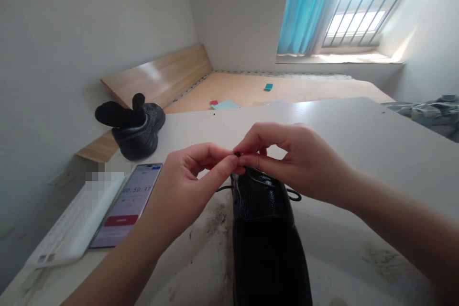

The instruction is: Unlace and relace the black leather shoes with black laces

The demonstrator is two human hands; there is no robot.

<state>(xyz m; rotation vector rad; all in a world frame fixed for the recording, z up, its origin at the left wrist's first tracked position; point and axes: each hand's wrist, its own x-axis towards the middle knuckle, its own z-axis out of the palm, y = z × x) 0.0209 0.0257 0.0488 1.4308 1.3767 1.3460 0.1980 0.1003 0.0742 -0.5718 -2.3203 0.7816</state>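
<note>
Head view: black shoe (pixel 265 201) lies lengthwise on the white tabletop (pixel 333 234), at the lower centre, its near end cut off by the bottom of the frame and its far end under the fingers. Left hand (pixel 202 167) and right hand (pixel 283 150) meet over that far end, thumbs and index fingertips closed in a pinch on a small dark item (pixel 237 154); its exact nature cannot be told, the fingers covering most of it. Dark lace (pixel 294 195) shows as a loop at the shoe's right side, with a thin length out at the left. Tabletop surface extends on both sides of the shoe, wider toward the right, where its edge slants down to the frame's border. Toward the left edge, a phone (pixel 127 205) lies flat beside a white box (pixel 79 224), its screen reading 00:50:37; a second shoe (pixel 139 134) stands beyond them, two dark flat pieces (pixel 114 114) rising from its opening. The white surface bears dark smudges near the shoe. Behind it, a light wood-toned surface (pixel 304 90) carries a small teal item (pixel 268 87), a red piece (pixel 214 103) and a pale sheet (pixel 225 105). Further back: plain walls, a pleated blue curtain (pixel 308 5), a barred window (pixel 362 9); crumpled grey fabric (pixel 435 114) lies at right. The shoe's upper is glossy and finely grained; its nearer part reads matt black.
</note>
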